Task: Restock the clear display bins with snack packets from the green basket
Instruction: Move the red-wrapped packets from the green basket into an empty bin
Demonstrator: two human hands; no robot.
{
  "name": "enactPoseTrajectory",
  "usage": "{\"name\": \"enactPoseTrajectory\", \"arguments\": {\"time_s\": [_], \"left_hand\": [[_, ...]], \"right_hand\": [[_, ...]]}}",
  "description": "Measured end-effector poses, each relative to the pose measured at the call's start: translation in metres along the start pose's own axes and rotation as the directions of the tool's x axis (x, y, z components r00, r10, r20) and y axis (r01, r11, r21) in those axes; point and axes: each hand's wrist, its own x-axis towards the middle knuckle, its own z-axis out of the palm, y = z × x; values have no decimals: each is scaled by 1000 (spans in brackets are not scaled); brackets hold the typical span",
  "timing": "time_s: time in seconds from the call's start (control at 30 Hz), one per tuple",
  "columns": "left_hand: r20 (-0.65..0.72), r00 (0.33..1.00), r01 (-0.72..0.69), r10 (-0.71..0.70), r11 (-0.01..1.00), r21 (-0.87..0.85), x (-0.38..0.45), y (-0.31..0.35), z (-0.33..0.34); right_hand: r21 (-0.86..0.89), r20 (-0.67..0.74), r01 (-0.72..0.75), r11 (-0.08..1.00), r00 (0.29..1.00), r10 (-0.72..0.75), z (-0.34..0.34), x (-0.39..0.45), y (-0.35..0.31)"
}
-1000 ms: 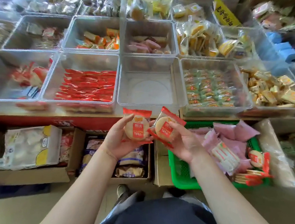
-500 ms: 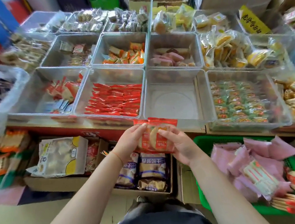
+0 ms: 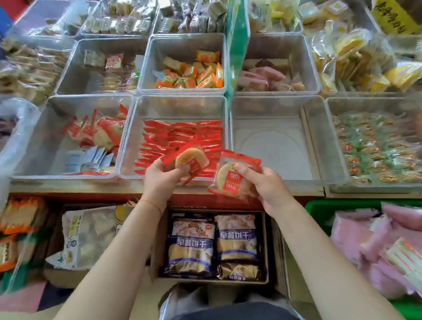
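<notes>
My left hand [image 3: 161, 180] grips a round rice cracker packet [image 3: 190, 159] with red ends, held over the front rim of the clear bin of red packets [image 3: 172, 107]. My right hand [image 3: 265, 183] grips a second, similar cracker packet [image 3: 232, 177] in front of the shelf edge, left of the nearly bare clear bin [image 3: 269, 108]. The bin to the far left [image 3: 57, 137] holds a few similar round cracker packets. The green basket [image 3: 316, 212] sits at the lower right, filled with pink packets [image 3: 389, 228].
More clear bins of wrapped snacks fill the shelf behind, including orange packets [image 3: 192, 72] and green-wrapped ones [image 3: 377, 145]. Below the shelf stands a cardboard box with blue biscuit bags [image 3: 212, 241] and a white bag [image 3: 91, 236] in another box.
The two packets, held together half a second ago, are now apart: my left hand moved its packet up and left over the red-packet bin. The view shifted left.
</notes>
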Motion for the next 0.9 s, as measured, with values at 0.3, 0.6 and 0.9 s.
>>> {"name": "enactPoseTrajectory", "arguments": {"time_s": [0.3,0.6,0.9], "left_hand": [[-64,882,-379,468,782,495,175,12,-85],[10,833,-472,553,700,536,234,-26,-93],[4,831,-491,556,732,473,237,-28,-87]], "right_hand": [[-284,-196,164,945,954,-225,113,104,-17],[-797,-146,185,575,864,-481,176,216,-39],[-947,26,141,288,929,-369,220,283,-18]]}}
